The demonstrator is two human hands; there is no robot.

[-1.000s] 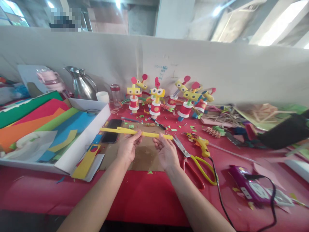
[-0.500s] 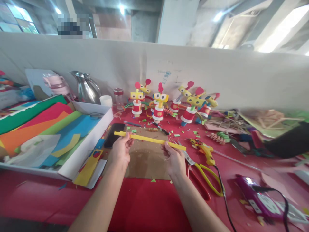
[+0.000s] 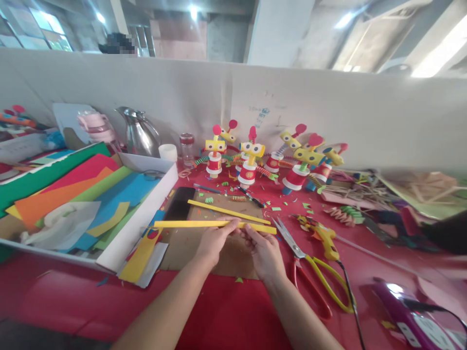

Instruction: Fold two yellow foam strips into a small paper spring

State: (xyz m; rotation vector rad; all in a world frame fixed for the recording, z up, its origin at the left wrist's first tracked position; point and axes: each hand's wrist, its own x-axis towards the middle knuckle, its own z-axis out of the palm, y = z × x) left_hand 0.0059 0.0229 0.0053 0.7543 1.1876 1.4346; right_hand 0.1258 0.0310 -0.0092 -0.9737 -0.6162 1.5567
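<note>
Yellow strip (image 3: 193,224), pinched by left hand (image 3: 214,243) and right hand (image 3: 268,255), longer part reaching left, short end right.

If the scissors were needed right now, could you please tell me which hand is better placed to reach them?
Probably the right hand: the scissors lie just to its right, while the left hand is farther away. Both hands hold yellow paper, though.

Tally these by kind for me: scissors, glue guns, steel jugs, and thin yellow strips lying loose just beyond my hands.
Scissors: 1
Glue gun: 1
Steel jug: 1
Loose thin yellow strip: 1
Total: 4
</note>
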